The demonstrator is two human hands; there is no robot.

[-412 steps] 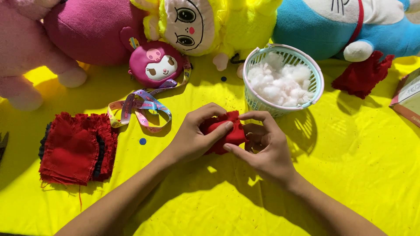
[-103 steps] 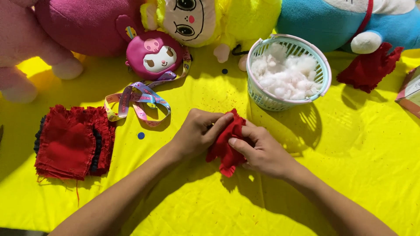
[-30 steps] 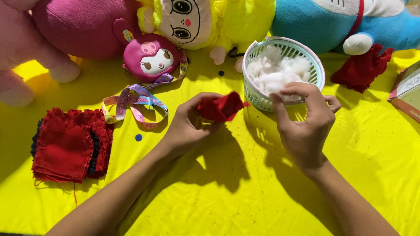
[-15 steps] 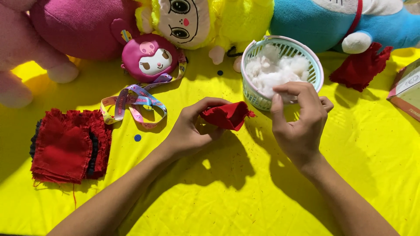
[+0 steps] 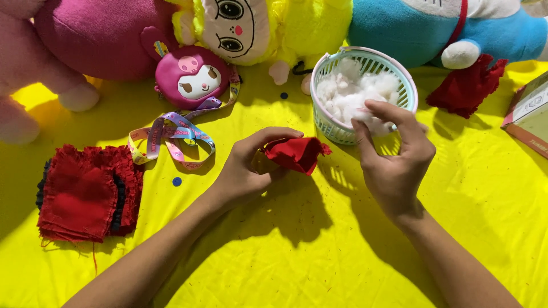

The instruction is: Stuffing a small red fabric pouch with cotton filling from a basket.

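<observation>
Just left of the pale green plastic basket [image 5: 365, 94], the left hand [image 5: 245, 171] pinches a small, limp red felt pouch [image 5: 297, 154] by its edge, while the right hand [image 5: 394, 154] plucks feather-light white cotton stuffing [image 5: 357, 91] from the basket's top, best taken in loose fingertip tufts.

Along the far edge of the yellow cloth [image 5: 319, 256]: pink plush [image 5: 97, 40], yellow doll [image 5: 268, 28], blue plush [image 5: 434, 28]. Before them, a pink pouch [image 5: 197, 80] with patterned strap [image 5: 171, 131]. Near the left edge, stacked red squares [image 5: 85, 194]. Toward the right edge, red cloth [image 5: 465, 85] and a box [image 5: 528, 117].
</observation>
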